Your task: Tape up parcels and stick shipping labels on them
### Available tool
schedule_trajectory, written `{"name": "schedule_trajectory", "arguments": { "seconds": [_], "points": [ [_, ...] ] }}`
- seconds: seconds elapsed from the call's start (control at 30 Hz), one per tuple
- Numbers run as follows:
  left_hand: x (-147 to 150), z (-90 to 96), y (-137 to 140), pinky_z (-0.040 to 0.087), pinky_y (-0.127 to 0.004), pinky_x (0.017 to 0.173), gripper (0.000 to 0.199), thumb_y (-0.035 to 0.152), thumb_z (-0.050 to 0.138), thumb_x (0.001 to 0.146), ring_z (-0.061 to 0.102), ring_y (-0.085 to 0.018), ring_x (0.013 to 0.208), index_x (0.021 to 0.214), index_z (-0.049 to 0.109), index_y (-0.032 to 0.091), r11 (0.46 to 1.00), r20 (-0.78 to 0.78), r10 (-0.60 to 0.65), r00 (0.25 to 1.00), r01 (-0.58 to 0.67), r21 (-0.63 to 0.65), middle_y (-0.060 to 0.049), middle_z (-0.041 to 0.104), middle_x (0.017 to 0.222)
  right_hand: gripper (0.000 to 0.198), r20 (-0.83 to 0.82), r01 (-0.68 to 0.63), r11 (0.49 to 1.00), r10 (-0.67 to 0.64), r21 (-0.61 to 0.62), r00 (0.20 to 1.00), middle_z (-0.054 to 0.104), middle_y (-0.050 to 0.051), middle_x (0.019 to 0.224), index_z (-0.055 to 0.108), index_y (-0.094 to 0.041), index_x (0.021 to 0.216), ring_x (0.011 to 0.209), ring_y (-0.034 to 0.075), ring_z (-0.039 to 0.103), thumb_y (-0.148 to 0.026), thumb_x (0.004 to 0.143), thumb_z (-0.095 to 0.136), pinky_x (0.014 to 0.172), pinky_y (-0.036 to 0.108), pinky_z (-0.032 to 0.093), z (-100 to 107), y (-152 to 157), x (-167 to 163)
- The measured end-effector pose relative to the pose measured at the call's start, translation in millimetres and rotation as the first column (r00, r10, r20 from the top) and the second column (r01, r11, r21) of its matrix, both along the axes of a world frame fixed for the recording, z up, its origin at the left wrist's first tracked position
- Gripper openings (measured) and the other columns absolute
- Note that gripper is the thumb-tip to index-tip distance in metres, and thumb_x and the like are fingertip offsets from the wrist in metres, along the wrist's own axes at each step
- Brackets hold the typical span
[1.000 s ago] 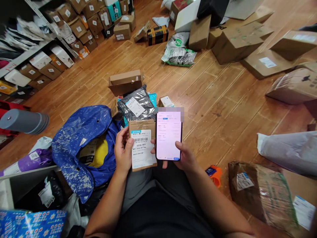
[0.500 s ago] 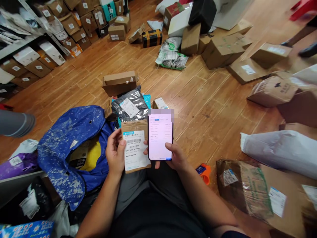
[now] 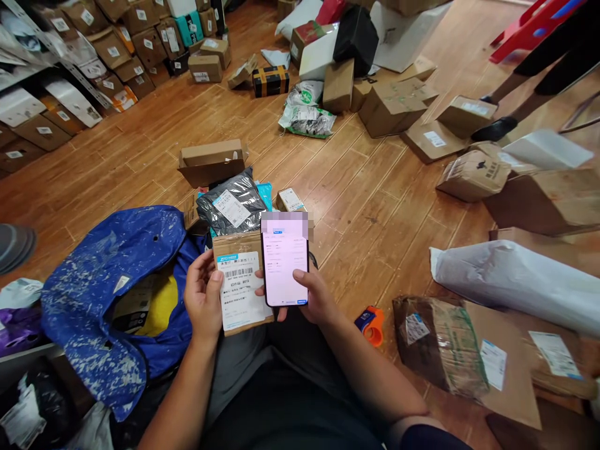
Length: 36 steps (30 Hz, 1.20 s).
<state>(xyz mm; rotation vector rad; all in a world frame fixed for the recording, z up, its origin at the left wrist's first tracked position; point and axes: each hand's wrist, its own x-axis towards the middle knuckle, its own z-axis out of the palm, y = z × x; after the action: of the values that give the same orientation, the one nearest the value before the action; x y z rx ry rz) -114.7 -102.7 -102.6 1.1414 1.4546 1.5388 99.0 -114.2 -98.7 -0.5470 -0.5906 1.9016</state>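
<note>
My left hand (image 3: 205, 294) grips a small brown cardboard parcel (image 3: 238, 245) by its left edge, with the thumb on its face. A white shipping label with a barcode covers most of that face. In my right hand (image 3: 312, 294) is a smartphone (image 3: 285, 275) with a lit screen, held upright beside the parcel and overlapping its right edge. The right thumb rests on the screen, while the fingers wrap behind. Just beyond the parcel lies a dark plastic mailer (image 3: 232, 200) with a label. A small labelled box (image 3: 290, 199) sits behind the phone.
An open blue bag (image 3: 112, 250) with yellow inside lies at the left. An orange tape dispenser (image 3: 372, 325) is on the wooden floor at the right, near a crumpled taped carton (image 3: 440, 344). Shelves of parcels (image 3: 112, 50) stand far left. Another person's legs (image 3: 529, 87) show far right.
The whole view has shifted, so my hands, parcel and phone appear slightly further left. The phone's page has scrolled a little. Both holds stay the same.
</note>
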Motion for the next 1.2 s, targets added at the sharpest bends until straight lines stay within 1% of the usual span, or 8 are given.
{"name": "schedule_trajectory", "arguments": {
  "seconds": [0.17, 0.33, 0.5, 0.6, 0.7, 0.83, 1.03, 1.2],
  "points": [
    [-1, -2.7, 0, 0.061, -0.035, 0.092, 0.05, 0.051, 0.083, 0.089, 0.076, -0.026, 0.107, 0.129, 0.074, 0.022, 1.0, 0.025, -0.006, 1.0, 0.006, -0.027, -0.009, 0.08, 0.12, 0.057, 0.031, -0.002, 0.999, 0.004, -0.053, 1.0, 0.081, 0.018, 0.121, 0.059, -0.017, 0.14, 0.094, 0.034, 0.085, -0.051, 0.097, 0.075, 0.043, 0.027, 0.067, 1, 1, -2],
    [-1, -3.6, -2, 0.06, -0.036, 0.093, 0.05, 0.052, 0.083, 0.089, 0.076, -0.027, 0.106, 0.128, 0.074, 0.021, 0.999, 0.004, 0.009, 1.0, -0.009, -0.039, -0.009, 0.08, 0.119, 0.065, 0.007, 0.002, 1.0, -0.002, -0.003, 1.0, 0.079, 0.02, 0.126, 0.055, -0.017, 0.145, 0.096, 0.035, 0.084, -0.056, 0.096, 0.072, 0.042, 0.028, 0.066, -1, 1, -2],
    [-5, -8.5, -2, 0.058, -0.04, 0.099, 0.049, 0.054, 0.078, 0.092, 0.074, -0.03, 0.114, 0.13, 0.074, 0.022, 0.996, -0.026, -0.001, 1.0, -0.001, -0.091, -0.01, 0.078, 0.125, 0.063, -0.003, -0.011, 1.0, 0.011, 0.019, 1.0, 0.077, 0.02, 0.128, 0.058, -0.017, 0.142, 0.097, 0.033, 0.083, -0.06, 0.097, 0.066, 0.043, 0.027, 0.066, -1, 2, -3],
    [-8, -11.1, -2, 0.057, -0.043, 0.104, 0.05, 0.055, 0.077, 0.092, 0.071, -0.032, 0.121, 0.13, 0.074, 0.022, 0.992, -0.02, 0.001, 1.0, -0.003, -0.126, -0.011, 0.076, 0.131, 0.066, -0.01, -0.004, 1.0, 0.004, 0.009, 1.0, 0.078, 0.02, 0.126, 0.055, -0.018, 0.144, 0.096, 0.034, 0.083, -0.062, 0.096, 0.066, 0.043, 0.028, 0.065, 0, 2, -2],
    [-9, -11.7, -2, 0.055, -0.043, 0.107, 0.05, 0.053, 0.077, 0.093, 0.071, -0.032, 0.122, 0.131, 0.073, 0.021, 0.991, 0.004, -0.004, 1.0, 0.004, -0.13, -0.012, 0.076, 0.132, 0.07, -0.016, -0.004, 1.0, 0.004, -0.005, 1.0, 0.079, 0.02, 0.126, 0.051, -0.019, 0.146, 0.096, 0.035, 0.083, -0.063, 0.094, 0.068, 0.044, 0.03, 0.066, 3, 3, -2],
    [-9, -11.6, -2, 0.055, -0.042, 0.105, 0.05, 0.053, 0.078, 0.093, 0.071, -0.032, 0.121, 0.13, 0.073, 0.021, 0.991, 0.015, 0.0, 1.0, 0.002, -0.132, -0.011, 0.076, 0.128, 0.07, -0.022, -0.019, 1.0, 0.019, -0.011, 1.0, 0.079, 0.02, 0.126, 0.053, -0.018, 0.145, 0.097, 0.035, 0.083, -0.064, 0.094, 0.067, 0.046, 0.03, 0.067, 7, 2, 0],
    [-9, -11.6, -3, 0.055, -0.041, 0.102, 0.049, 0.052, 0.079, 0.093, 0.072, -0.031, 0.117, 0.13, 0.073, 0.02, 0.992, 0.027, 0.001, 1.0, 0.003, -0.127, -0.011, 0.077, 0.124, 0.067, 0.033, 0.0, 1.0, 0.0, -0.015, 0.999, 0.079, 0.02, 0.124, 0.05, -0.019, 0.145, 0.096, 0.037, 0.083, -0.061, 0.095, 0.067, 0.043, 0.03, 0.066, 4, 2, 0],
    [-7, -8.8, -1, 0.058, -0.039, 0.097, 0.05, 0.054, 0.079, 0.091, 0.073, -0.03, 0.111, 0.128, 0.073, 0.021, 0.991, 0.02, 0.005, 1.0, -0.002, -0.136, -0.01, 0.077, 0.122, 0.062, 0.05, -0.004, 0.999, 0.006, -0.049, 0.999, 0.08, 0.02, 0.122, 0.056, -0.017, 0.141, 0.092, 0.035, 0.084, -0.056, 0.096, 0.072, 0.041, 0.028, 0.065, 2, 2, -3]
  ]
}}
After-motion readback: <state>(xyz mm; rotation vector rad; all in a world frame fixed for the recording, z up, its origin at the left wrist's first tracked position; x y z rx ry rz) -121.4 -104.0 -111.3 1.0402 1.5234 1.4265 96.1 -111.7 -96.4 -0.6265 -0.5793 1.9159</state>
